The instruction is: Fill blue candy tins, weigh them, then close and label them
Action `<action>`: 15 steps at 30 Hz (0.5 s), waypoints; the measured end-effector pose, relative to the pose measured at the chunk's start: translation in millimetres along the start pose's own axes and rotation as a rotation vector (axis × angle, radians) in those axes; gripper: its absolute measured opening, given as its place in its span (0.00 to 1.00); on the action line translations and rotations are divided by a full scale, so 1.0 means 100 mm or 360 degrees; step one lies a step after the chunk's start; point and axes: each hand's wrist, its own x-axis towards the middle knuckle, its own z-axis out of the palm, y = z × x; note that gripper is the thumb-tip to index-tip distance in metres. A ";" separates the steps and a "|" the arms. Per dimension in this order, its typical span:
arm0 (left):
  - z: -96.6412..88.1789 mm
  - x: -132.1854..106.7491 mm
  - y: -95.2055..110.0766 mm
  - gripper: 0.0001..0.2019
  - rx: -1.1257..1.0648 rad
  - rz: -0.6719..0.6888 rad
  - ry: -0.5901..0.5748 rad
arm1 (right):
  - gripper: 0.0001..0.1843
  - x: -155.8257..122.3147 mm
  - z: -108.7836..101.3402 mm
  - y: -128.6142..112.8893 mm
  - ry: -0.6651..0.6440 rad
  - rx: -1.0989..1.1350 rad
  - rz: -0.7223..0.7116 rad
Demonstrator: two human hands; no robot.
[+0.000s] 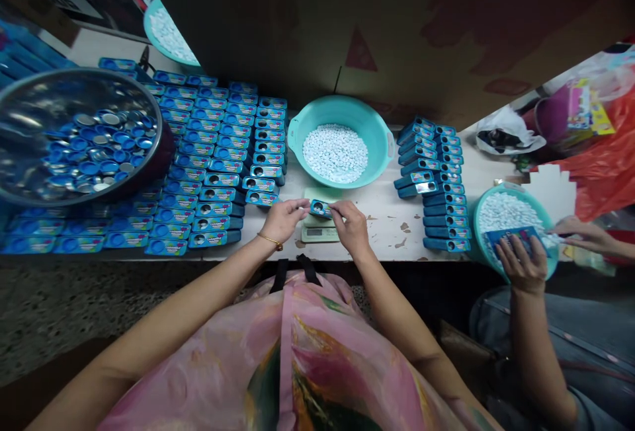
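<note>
A small blue printed candy box (321, 209) with a dark round hole in its top is over a pale green kitchen scale (319, 234). My right hand (352, 225) grips the box's right end between thumb and fingers. Close by its left end, my left hand (285, 223) has thumb and fingertips pinched together; whatever they hold, if anything, is too small to make out. Behind the scale stands a turquoise basin (378, 128) of small white candies (336, 153). Rows of similar boxes (218, 180) stand left of my hands, some with open holes and others with blue caps.
A large metal bowl (17, 97) at the left holds blue-and-silver caps (106, 147). More boxes (446, 209) stand to the right. Beyond them, a co-worker's hand (523, 262) holds a blue box over another candy basin (479, 216). A big cardboard carton (397, 28) rises behind.
</note>
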 end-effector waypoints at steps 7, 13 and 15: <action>0.05 0.13 0.02 0.10 0.1440 0.0847 -0.0150 | 0.10 -0.36 -0.20 0.21 0.0157 0.0102 0.0179; 0.00 0.17 0.05 0.13 0.1482 0.0963 -0.0116 | 0.10 -0.46 -0.21 0.25 0.0171 0.0151 0.0218; -0.20 0.11 0.05 0.12 0.1382 0.0888 -0.0067 | 0.11 -0.47 -0.23 0.26 0.0183 0.0138 0.0211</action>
